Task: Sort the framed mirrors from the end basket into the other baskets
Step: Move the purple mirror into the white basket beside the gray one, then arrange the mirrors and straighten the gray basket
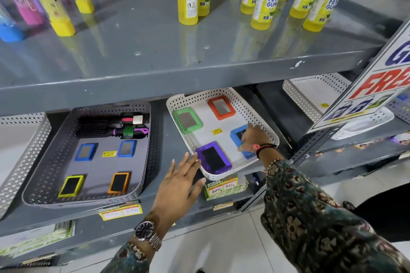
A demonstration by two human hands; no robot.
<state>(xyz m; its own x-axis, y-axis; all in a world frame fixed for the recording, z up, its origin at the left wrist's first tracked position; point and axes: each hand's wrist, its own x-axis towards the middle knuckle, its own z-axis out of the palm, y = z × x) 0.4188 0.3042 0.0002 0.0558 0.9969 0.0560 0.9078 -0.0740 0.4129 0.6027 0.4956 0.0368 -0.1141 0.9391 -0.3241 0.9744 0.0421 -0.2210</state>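
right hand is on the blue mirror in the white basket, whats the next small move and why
Probably ease the right hand off the blue mirror. It already lies flat in the white basket, forming a fourth corner with the green, orange and purple mirrors.

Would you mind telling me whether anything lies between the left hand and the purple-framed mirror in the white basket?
Only the white basket wall does: the left hand hovers open just outside the low near rim, with the purple-framed mirror right behind it. Nothing else visible intervenes.
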